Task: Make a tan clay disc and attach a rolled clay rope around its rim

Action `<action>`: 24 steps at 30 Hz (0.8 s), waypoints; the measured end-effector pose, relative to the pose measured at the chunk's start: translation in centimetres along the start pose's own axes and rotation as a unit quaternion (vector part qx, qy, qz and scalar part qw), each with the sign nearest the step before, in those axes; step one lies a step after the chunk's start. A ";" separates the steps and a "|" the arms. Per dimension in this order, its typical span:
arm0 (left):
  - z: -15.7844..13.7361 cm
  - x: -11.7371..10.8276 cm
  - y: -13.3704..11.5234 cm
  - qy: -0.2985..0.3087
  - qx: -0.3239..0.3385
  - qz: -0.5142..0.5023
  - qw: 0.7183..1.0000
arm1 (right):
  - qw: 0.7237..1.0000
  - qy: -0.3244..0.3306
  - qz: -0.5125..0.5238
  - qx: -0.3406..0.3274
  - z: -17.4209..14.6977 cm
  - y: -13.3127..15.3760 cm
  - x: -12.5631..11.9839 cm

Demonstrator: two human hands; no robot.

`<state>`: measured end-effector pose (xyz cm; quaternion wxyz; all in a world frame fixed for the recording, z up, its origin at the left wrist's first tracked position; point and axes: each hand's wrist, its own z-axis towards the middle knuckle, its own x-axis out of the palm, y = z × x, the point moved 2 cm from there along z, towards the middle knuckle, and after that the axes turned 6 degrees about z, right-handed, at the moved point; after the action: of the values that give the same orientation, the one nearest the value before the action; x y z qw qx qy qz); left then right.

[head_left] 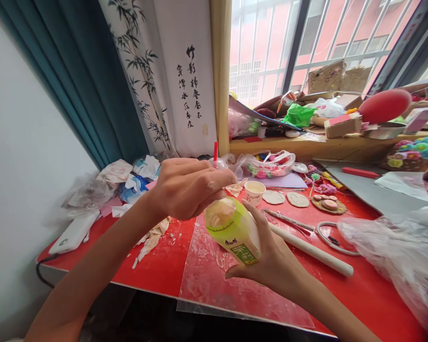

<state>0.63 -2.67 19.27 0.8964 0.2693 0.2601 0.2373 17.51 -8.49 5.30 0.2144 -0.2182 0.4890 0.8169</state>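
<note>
A plastic drink bottle [232, 228] with a yellow-green label is tilted over the front of the red table. My right hand [267, 254] is wrapped around its lower side, thumb and fingers on opposite sides. Over the top end of the bottle, my left hand [190, 187] is closed with its fingers curled down. The bottle's neck and any cap are hidden under those fingers. Beneath the bottle lies a clear plastic sheet [207, 280] with whitish smears. Just behind it stands a paper cup [255, 192], beside two flat pale discs [274, 197].
A pale rolling pin [317, 251] lies to the right, near crumpled clear plastic [395, 256]. Tissues and bags [131, 180] pile up at the left, with a white power bank [74, 232]. A clear cup with a red straw [216, 154] stands behind my left hand.
</note>
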 end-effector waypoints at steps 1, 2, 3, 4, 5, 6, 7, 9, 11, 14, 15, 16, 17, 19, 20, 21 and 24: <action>0.0 0.1 -0.1 0.000 -0.014 -0.004 1.000 | 1.000 -0.002 -0.001 -0.006 -0.1 0.0 0.1; 0.2 0.2 -0.2 0.004 -0.037 -0.005 0.999 | 1.000 -0.005 -0.003 -0.011 -0.2 0.0 0.2; 0.3 0.3 -0.3 0.014 -0.065 -0.003 0.998 | 1.000 -0.010 -0.009 -0.016 -0.3 -0.1 0.3; 0.5 0.3 -0.4 0.027 -0.096 0.003 0.995 | 0.999 -0.016 -0.017 -0.022 -0.3 -0.1 0.4; 0.8 0.3 -0.5 0.049 -0.131 0.013 0.990 | 0.999 -0.026 -0.027 -0.030 -0.3 -0.1 0.5; 1.0 0.3 -0.6 0.087 -0.171 0.027 0.981 | 0.998 -0.038 -0.039 -0.039 -0.3 -0.2 0.5; 1.2 0.2 -0.7 0.135 -0.213 0.041 0.967 | 0.996 -0.050 -0.050 -0.049 -0.3 -0.2 0.5; 1.5 0.0 -0.9 0.224 -0.282 0.060 0.931 | 0.994 -0.065 -0.062 -0.056 -0.2 -0.2 0.4; 1.6 -0.4 -1.0 0.257 -0.321 0.047 0.910 | 0.995 -0.064 -0.059 -0.046 -0.2 -0.4 0.4; 1.4 -1.1 -0.9 0.177 -0.294 -0.024 0.939 | 0.998 -0.044 -0.040 -0.034 -0.5 -0.5 0.5; 1.2 -1.4 -0.8 0.127 -0.259 -0.043 0.956 | 0.998 -0.037 -0.034 -0.033 -0.6 -0.6 0.6; 1.0 -1.6 -0.7 0.082 -0.219 -0.055 0.971 | 0.999 -0.030 -0.028 -0.029 -0.7 -0.6 0.6; 0.7 -1.8 -0.6 0.050 -0.182 -0.061 0.980 | 0.999 -0.025 -0.021 -0.023 -0.8 -0.6 0.7; 0.2 -1.9 -0.5 0.028 -0.129 -0.063 0.989 | 1.000 -0.017 -0.008 -0.011 -1.0 -0.6 0.8; 0.0 -1.9 -0.6 0.030 -0.108 -0.059 0.992 | 1.000 -0.014 -0.003 -0.008 -1.0 -0.6 0.9; -0.2 -1.8 -0.7 0.034 -0.085 -0.053 0.994 | 1.000 -0.011 0.000 -0.008 -1.1 -0.6 0.9; -0.4 -1.5 -1.1 0.035 -0.018 -0.023 0.999 | 1.000 0.001 0.004 -0.014 -1.1 -0.4 1.1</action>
<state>-0.36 -4.22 18.82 0.8967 0.2387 0.2930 0.2302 16.97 -9.16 3.92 0.2076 -0.2201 0.4787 0.8242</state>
